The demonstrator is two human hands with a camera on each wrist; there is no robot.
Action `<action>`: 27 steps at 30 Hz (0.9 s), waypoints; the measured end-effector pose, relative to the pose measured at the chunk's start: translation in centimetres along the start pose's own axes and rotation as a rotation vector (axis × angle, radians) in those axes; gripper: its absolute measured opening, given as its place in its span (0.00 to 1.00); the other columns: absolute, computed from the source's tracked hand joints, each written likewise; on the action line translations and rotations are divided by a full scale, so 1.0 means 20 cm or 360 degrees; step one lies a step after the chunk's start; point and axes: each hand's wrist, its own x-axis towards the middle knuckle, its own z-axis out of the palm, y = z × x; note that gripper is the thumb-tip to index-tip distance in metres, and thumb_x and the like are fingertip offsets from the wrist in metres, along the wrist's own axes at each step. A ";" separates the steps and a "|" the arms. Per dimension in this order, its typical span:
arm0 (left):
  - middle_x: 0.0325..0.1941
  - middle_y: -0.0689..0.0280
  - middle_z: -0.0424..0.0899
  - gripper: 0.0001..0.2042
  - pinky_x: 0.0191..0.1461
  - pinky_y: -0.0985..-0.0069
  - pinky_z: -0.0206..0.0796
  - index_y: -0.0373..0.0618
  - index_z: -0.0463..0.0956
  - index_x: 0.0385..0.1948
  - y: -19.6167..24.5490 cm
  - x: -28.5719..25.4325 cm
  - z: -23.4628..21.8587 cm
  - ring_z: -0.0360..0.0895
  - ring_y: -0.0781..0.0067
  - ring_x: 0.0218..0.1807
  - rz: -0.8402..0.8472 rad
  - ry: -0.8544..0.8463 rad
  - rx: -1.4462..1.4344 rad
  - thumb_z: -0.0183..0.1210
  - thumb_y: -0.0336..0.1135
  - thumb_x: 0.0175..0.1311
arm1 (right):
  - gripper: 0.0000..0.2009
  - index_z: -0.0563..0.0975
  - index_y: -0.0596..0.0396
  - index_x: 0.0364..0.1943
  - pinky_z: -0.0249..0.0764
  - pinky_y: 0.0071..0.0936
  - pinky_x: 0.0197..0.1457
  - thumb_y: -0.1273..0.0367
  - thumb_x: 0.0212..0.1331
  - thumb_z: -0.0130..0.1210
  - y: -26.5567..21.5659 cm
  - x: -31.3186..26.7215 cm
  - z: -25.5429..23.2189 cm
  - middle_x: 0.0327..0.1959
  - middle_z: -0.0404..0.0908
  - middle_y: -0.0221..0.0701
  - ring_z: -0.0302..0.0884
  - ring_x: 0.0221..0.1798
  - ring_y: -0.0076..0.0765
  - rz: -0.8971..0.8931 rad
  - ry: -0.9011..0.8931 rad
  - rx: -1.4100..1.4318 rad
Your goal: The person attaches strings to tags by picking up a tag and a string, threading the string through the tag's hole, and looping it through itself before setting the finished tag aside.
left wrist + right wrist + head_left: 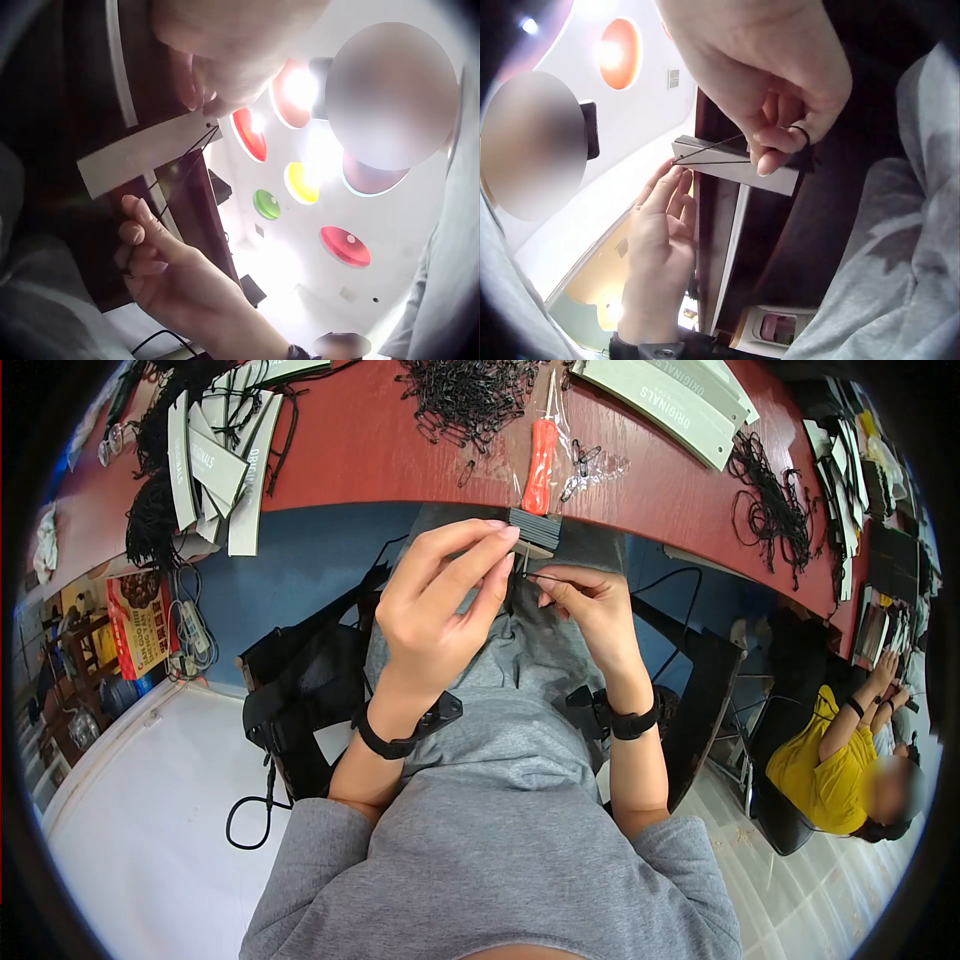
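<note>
A stack of narrow grey card tags point(535, 532), seen edge-on in the head view, stands right at the desk edge below a red-handled tool point(541, 465). My left hand point(435, 595) has its fingertips on the end of the tags, pinching close by a small hole. A thin black cord point(712, 162) runs from that hole in two taut strands. My right hand point(597, 610) pinches the cord's other end, with a loop of it round a finger in the right wrist view. In the left wrist view the pale tag face point(142, 156) spans between both hands.
On the red desk point(350, 455) lie a heap of black safety pins point(465, 400), printed card tags point(665, 400) and bundles of black cord point(770, 510). More tags point(215, 470) lie at the left. A person in yellow point(825, 760) sits at the right.
</note>
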 end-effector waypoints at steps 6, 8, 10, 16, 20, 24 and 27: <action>0.39 0.60 0.83 0.15 0.32 0.80 0.74 0.40 0.83 0.36 -0.04 -0.01 -0.01 0.81 0.69 0.32 0.0273 0.0006 0.0235 0.65 0.17 0.43 | 0.08 0.83 0.60 0.39 0.63 0.13 0.26 0.73 0.59 0.58 0.02 0.00 -0.01 0.25 0.81 0.27 0.69 0.24 0.14 -0.0009 0.0001 -0.0001; 0.39 0.60 0.83 0.14 0.33 0.79 0.74 0.39 0.83 0.35 -0.04 -0.01 -0.01 0.81 0.69 0.32 0.0274 0.0017 0.0225 0.66 0.17 0.42 | 0.08 0.83 0.58 0.41 0.62 0.13 0.25 0.72 0.60 0.57 0.01 0.00 -0.01 0.25 0.81 0.24 0.66 0.22 0.12 -0.0038 -0.0013 -0.0010; 0.39 0.60 0.84 0.14 0.33 0.79 0.75 0.39 0.83 0.34 -0.04 -0.01 0.00 0.82 0.69 0.32 0.0273 0.0026 0.0214 0.66 0.17 0.42 | 0.07 0.83 0.62 0.38 0.64 0.14 0.28 0.73 0.58 0.59 -0.01 0.00 -0.01 0.27 0.82 0.29 0.72 0.26 0.16 0.0032 -0.0011 -0.0002; 0.39 0.58 0.84 0.12 0.36 0.78 0.75 0.37 0.81 0.31 -0.04 -0.02 0.00 0.83 0.67 0.33 0.0265 0.0048 0.0164 0.67 0.18 0.42 | 0.09 0.83 0.58 0.41 0.62 0.13 0.25 0.72 0.60 0.58 0.02 0.00 0.00 0.24 0.81 0.24 0.66 0.23 0.11 -0.0022 -0.0009 -0.0032; 0.40 0.58 0.83 0.12 0.37 0.77 0.75 0.37 0.80 0.32 -0.04 -0.03 0.00 0.83 0.67 0.35 0.0211 0.0030 0.0072 0.67 0.18 0.42 | 0.09 0.83 0.58 0.41 0.62 0.13 0.25 0.71 0.60 0.58 0.02 0.00 0.00 0.25 0.81 0.24 0.67 0.23 0.11 -0.0018 -0.0001 -0.0022; 0.42 0.57 0.80 0.12 0.38 0.77 0.75 0.37 0.80 0.32 -0.03 -0.02 0.00 0.81 0.67 0.37 0.0045 -0.0039 -0.0168 0.65 0.18 0.43 | 0.09 0.83 0.59 0.41 0.62 0.12 0.26 0.71 0.60 0.58 0.02 0.00 0.00 0.25 0.81 0.24 0.67 0.23 0.12 -0.0007 -0.0009 -0.0015; 0.43 0.59 0.76 0.12 0.40 0.76 0.73 0.39 0.80 0.32 -0.01 -0.01 -0.01 0.78 0.68 0.38 -0.0024 -0.0111 -0.0145 0.65 0.18 0.43 | 0.08 0.83 0.59 0.40 0.62 0.12 0.26 0.71 0.60 0.58 0.02 0.00 0.00 0.25 0.81 0.24 0.67 0.24 0.12 -0.0014 -0.0018 -0.0021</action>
